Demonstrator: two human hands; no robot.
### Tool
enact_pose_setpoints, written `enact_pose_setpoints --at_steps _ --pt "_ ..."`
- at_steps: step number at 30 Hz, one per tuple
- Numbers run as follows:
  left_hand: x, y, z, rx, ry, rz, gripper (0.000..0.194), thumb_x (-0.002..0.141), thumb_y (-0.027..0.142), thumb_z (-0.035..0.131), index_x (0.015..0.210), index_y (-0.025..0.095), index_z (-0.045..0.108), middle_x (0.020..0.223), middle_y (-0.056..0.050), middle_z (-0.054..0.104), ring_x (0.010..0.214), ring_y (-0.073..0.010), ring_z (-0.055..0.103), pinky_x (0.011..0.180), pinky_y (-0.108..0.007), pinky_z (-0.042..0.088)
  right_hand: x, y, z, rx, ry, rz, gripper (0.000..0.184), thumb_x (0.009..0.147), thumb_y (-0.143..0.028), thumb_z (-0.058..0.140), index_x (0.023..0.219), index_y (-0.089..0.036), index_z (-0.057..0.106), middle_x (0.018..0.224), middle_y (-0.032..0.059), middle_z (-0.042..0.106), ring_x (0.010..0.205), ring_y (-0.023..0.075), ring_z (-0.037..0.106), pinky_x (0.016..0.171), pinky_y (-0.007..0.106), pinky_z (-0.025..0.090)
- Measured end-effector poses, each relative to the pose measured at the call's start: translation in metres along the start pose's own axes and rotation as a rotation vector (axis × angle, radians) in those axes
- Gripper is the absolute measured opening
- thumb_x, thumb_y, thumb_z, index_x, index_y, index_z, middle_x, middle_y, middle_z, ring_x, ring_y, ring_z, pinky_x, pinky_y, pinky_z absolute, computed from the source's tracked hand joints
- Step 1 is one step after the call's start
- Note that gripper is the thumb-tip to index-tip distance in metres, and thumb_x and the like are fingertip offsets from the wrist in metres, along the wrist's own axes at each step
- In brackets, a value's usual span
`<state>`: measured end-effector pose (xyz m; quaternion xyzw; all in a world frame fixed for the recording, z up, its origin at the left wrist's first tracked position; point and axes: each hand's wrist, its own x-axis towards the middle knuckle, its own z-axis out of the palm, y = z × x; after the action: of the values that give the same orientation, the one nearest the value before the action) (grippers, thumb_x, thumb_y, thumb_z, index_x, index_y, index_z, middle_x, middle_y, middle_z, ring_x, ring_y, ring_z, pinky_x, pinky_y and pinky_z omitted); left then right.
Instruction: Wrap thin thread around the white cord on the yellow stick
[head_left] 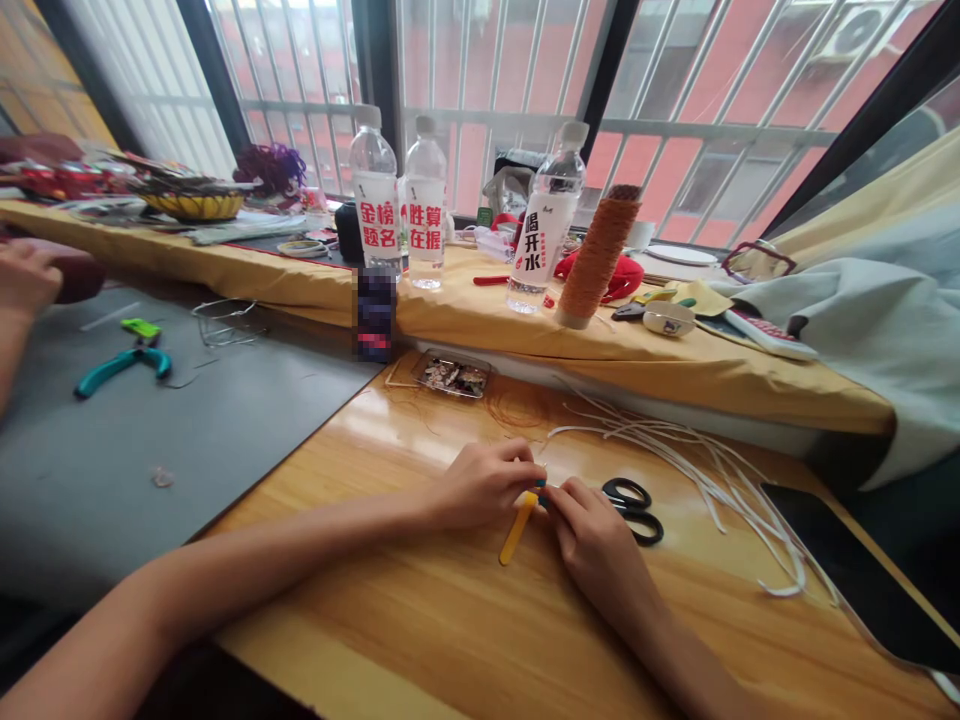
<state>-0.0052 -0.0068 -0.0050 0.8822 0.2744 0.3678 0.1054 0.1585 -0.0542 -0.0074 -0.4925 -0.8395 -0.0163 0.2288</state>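
My left hand [491, 483] is closed in a pinch, its fingertips meeting those of my right hand [598, 532] just above the wooden table. My right hand is pinched too. Whatever is between the fingertips is small and mostly hidden; a whitish bit shows there. Below the fingers a flat yellow strip [516, 532] slants down towards me; I cannot tell if it is held or lying on the table. Black-handled scissors [646, 527] lie right behind my right hand, their blades hidden by it.
White cords [697, 450] spread over the table to the right, near a dark phone [862, 570]. A clear box of small pieces [452, 377] sits at the back. Bottles and an orange thread spool [600, 258] stand on the ledge. Another person's hand [30, 280] and teal pliers [124, 370] are left.
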Motion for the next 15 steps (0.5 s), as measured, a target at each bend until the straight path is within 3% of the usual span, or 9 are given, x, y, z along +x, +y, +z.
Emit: enact_pose_setpoints --at_steps 4,8,11,15 --pt "0.0050 -0.0069 0.0018 -0.254 0.011 -0.097 0.018 0.077 0.021 0.049 0.080 0.012 0.065 0.073 -0.004 0.056 0.066 -0.0088 0.052 0.061 -0.017 0.040 -0.0003 0.0026 -0.0012 0.049 0.076 -0.117 0.020 0.083 -0.014 0.037 0.089 -0.015 0.056 0.071 0.0060 0.052 0.066 0.0169 0.046 0.059 0.029 0.039" --pt "0.0088 -0.0092 0.0003 -0.431 -0.059 -0.163 0.017 0.076 0.015 0.049 0.080 0.010 0.065 0.067 -0.003 0.059 0.063 -0.0083 0.053 0.059 -0.016 0.041 -0.0007 0.0031 -0.0022 0.079 0.217 -0.101 0.016 0.084 -0.017 0.040 0.092 -0.015 0.054 0.071 0.0054 0.052 0.066 0.0163 0.047 0.060 0.028 0.039" --pt "0.0076 -0.0060 -0.0010 -0.402 -0.104 -0.146 0.021 0.077 0.011 0.046 0.082 0.012 0.066 0.064 -0.001 0.061 0.059 -0.0075 0.053 0.057 -0.015 0.040 -0.0009 0.0029 -0.0025 0.085 0.294 -0.066 0.014 0.083 -0.016 0.041 0.091 -0.014 0.053 0.074 0.0062 0.053 0.069 0.0164 0.048 0.063 0.028 0.040" --pt "0.0029 -0.0019 -0.0001 -0.248 -0.075 -0.048 0.022 0.079 0.021 0.046 0.087 0.014 0.064 0.069 -0.003 0.062 0.061 -0.0082 0.053 0.057 -0.016 0.040 -0.0010 0.0021 -0.0024 0.059 0.324 -0.044 0.014 0.083 -0.016 0.041 0.091 -0.014 0.053 0.075 0.0066 0.054 0.070 0.0168 0.050 0.065 0.028 0.040"
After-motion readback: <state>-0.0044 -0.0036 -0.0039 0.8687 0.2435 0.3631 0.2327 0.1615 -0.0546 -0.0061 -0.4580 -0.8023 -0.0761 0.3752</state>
